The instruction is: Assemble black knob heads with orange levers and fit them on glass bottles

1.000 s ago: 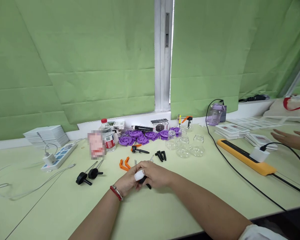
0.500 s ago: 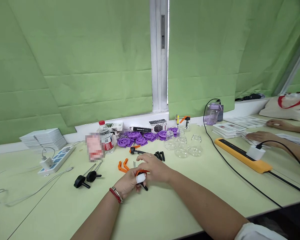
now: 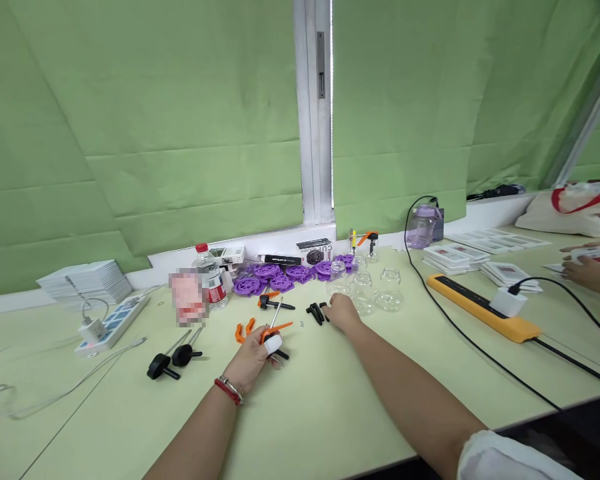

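My left hand (image 3: 253, 357), with a white wrap on the thumb, is closed around a black part with an orange lever (image 3: 279, 330) and a thin metal rod that points up. Farther right, my right hand (image 3: 344, 312) pinches the end one of several short black tube-shaped parts (image 3: 314, 313). Two loose orange levers (image 3: 244, 330) lie just beyond my left hand. Behind them rests another black part with an orange lever (image 3: 275, 302). Some tiny pieces (image 3: 302, 324) lie between my hands. Two black round heads with metal rods (image 3: 163, 365) sit to the left.
Purple wheel-shaped parts (image 3: 265, 273) are heaped at the back beside a water bottle (image 3: 211, 280). Clear glass bottles (image 3: 389, 293) stand right of them. A yellow power strip (image 3: 480, 307) with a black cable lies at the right, near another person's hand (image 3: 590, 270) with cards.
My right hand has left my left hand and moved right to the black tube-shaped parts. The held part's lever and rod now show. The other person's hands have shifted right.
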A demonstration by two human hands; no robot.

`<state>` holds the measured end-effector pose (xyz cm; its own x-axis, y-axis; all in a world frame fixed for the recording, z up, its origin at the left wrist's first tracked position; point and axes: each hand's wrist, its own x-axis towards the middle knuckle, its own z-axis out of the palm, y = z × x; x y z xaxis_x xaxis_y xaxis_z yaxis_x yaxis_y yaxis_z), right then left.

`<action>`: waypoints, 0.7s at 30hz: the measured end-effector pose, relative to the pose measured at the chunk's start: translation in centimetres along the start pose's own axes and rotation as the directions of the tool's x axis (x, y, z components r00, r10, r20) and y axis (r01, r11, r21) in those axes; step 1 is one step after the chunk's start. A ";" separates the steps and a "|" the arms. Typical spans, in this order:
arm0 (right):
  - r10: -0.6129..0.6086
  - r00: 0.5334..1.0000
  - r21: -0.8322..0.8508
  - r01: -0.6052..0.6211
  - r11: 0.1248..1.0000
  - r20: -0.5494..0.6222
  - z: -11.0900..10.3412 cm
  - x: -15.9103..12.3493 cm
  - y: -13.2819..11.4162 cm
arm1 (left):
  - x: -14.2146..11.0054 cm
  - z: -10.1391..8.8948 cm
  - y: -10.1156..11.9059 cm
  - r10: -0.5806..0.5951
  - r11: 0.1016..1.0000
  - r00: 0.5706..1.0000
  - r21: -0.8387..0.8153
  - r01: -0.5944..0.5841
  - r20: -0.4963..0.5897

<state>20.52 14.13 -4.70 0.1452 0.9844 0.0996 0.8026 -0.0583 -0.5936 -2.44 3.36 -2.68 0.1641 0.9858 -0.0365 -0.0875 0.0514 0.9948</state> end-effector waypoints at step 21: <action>-0.771 0.617 0.216 0.740 0.637 0.159 -0.5 -6.7 -5.0 | 0.7 -1.1 0.4 0.005 0.953 0.969 -0.292 -0.080 -0.247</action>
<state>15.82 7.72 -1.94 -0.6213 0.6786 0.3918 0.4938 0.7273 -0.4766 -3.39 4.22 -2.40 -0.0842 0.9950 -0.0538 -0.3838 0.0174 0.9233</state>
